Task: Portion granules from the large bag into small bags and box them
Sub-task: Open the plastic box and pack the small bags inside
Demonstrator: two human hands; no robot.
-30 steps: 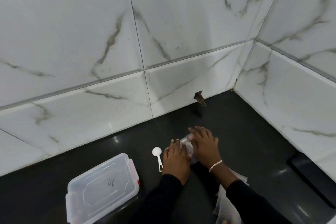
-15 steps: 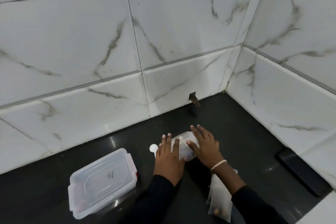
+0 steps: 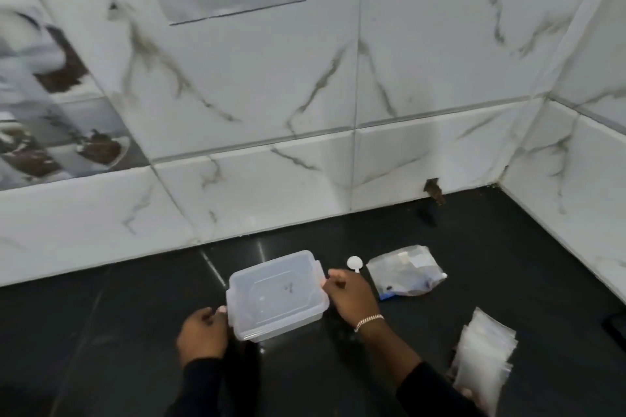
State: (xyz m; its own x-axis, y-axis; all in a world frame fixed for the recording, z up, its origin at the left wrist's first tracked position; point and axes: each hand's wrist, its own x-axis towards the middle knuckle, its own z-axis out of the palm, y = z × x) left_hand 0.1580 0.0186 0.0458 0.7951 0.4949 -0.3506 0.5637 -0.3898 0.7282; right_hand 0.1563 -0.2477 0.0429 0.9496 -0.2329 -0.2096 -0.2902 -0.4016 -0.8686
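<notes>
A clear plastic box (image 3: 276,294) with its lid on stands on the black counter. My left hand (image 3: 203,337) grips its near left end, fingers curled on the side clip. My right hand (image 3: 352,294) holds its right end at the other clip. The large bag (image 3: 404,272), clear and crumpled with a few dark granules inside, lies flat to the right of the box. A small white scoop (image 3: 354,262) lies between box and bag. A stack of small clear bags (image 3: 484,355) lies at the near right.
White marble-look tiled walls meet in a corner at the back right of the black counter (image 3: 118,332). A small brown fitting (image 3: 435,191) sticks out of the back wall. A dark object (image 3: 616,325) shows at the right edge.
Both hands have left the large bag, which now lies flat, and have moved left to the box. They now hold its two ends. The view has swung to the left.
</notes>
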